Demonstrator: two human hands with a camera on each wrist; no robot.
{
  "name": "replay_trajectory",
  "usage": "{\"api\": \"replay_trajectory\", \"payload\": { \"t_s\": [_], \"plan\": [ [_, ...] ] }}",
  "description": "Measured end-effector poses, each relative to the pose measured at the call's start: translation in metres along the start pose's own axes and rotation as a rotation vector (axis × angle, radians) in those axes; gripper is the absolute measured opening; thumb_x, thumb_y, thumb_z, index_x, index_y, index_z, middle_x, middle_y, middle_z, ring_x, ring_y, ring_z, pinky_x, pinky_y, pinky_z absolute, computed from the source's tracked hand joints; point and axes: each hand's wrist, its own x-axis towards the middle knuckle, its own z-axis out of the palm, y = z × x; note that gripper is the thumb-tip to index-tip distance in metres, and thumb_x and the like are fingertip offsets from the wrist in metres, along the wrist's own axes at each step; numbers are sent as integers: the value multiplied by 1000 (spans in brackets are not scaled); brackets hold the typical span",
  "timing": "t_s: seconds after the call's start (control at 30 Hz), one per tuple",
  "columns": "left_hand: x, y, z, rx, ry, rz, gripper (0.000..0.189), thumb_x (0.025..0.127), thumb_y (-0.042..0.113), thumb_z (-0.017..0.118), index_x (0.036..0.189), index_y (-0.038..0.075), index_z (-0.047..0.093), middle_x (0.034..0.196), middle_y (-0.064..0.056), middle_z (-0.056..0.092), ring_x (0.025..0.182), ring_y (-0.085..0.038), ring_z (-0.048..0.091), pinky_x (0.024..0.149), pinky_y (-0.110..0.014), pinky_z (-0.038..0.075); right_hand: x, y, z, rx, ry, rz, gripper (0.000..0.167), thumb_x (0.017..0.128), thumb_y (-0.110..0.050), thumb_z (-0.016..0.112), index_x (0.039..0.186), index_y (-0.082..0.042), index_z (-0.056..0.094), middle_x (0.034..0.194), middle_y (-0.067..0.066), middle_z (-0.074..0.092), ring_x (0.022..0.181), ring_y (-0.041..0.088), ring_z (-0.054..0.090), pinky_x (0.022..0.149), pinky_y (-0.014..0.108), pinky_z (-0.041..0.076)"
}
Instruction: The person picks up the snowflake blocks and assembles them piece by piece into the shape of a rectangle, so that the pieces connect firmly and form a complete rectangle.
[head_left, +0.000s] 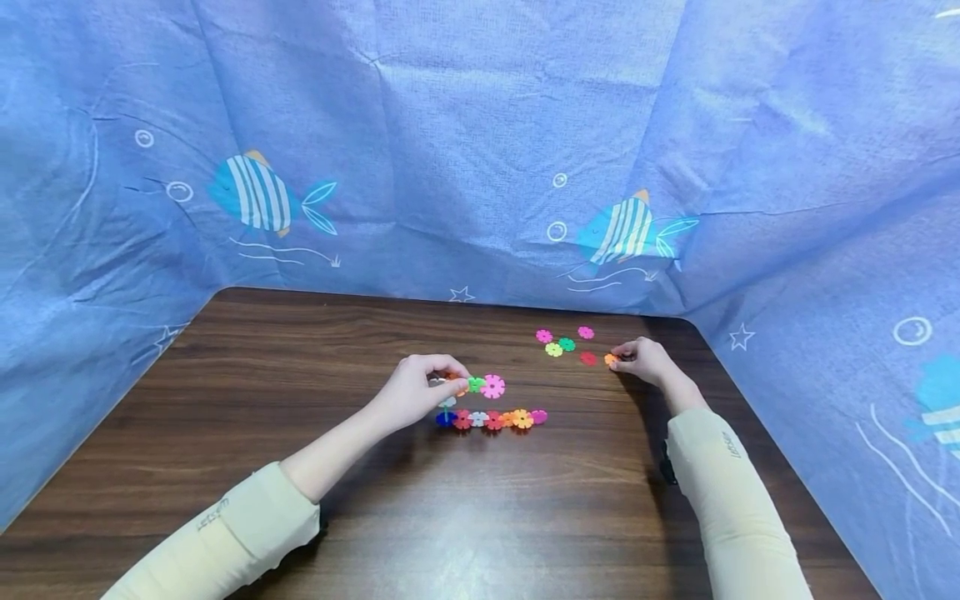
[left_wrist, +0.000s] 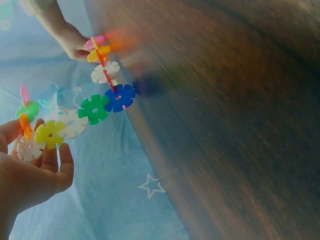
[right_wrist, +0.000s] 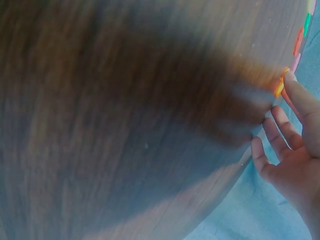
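A chain of interlocked plastic snowflake discs [head_left: 492, 422] bends in a U shape over the middle of the table. My left hand [head_left: 420, 390] grips it near one end, where a green disc [head_left: 476, 384] and a pink disc [head_left: 492, 387] stick out past the fingertips. Yellow [left_wrist: 50, 134] and white [left_wrist: 31, 147] discs lie among those fingers in the left wrist view. A blue disc [left_wrist: 120, 98] sits at the chain's far corner. On the right, my right hand [head_left: 647, 362] pinches a loose orange snowflake disc [head_left: 611, 359] at the tabletop between thumb and finger.
Left of the right hand lie a red disc [head_left: 588, 358], a green disc [head_left: 566, 343], a yellow disc [head_left: 553, 350] and two pink ones [head_left: 586, 332]. A blue fish-print curtain [head_left: 480, 150] hangs behind and beside the brown wooden table [head_left: 300, 358].
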Motion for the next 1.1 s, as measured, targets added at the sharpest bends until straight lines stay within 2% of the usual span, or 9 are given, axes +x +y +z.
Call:
{"api": "replay_trajectory", "payload": {
  "t_s": [0.27,0.4,0.6,0.9,1.1],
  "plan": [
    [-1,1,1,-10,-4,-9,5,89,18,66,92,16,70,84,2,68,74,-28,66,62,-28,53,-1,0,-2,37,24,17,27,72,-17,79,85,1,63,80,11,63,77,22,56,72,34,42],
    [0,0,1,-16,0,-14,5,89,18,66,91,17,70,83,2,68,74,-27,66,63,-28,53,-2,-2,-2,73,33,5,25,73,-11,77,85,0,58,77,11,64,73,17,56,69,30,42],
    [0,-1,0,-21,2,-26,5,89,18,66,91,17,70,83,2,68,74,-27,67,64,-29,54,-5,-9,-2,113,34,4,17,77,-3,73,89,0,60,74,7,65,65,9,55,67,27,43],
    [1,-1,0,-17,4,-33,4,88,20,67,91,18,70,82,2,68,76,-26,67,64,-29,54,-12,-25,-14,178,52,-18,10,83,-2,67,91,-1,61,78,11,68,66,14,60,59,27,46],
    [1,-1,-1,-22,3,-29,7,87,24,69,91,18,70,82,2,68,76,-24,66,66,-29,53,-16,-44,-23,172,81,-63,10,83,-5,68,91,-2,62,81,11,69,71,13,60,62,26,47]
  ]
}}
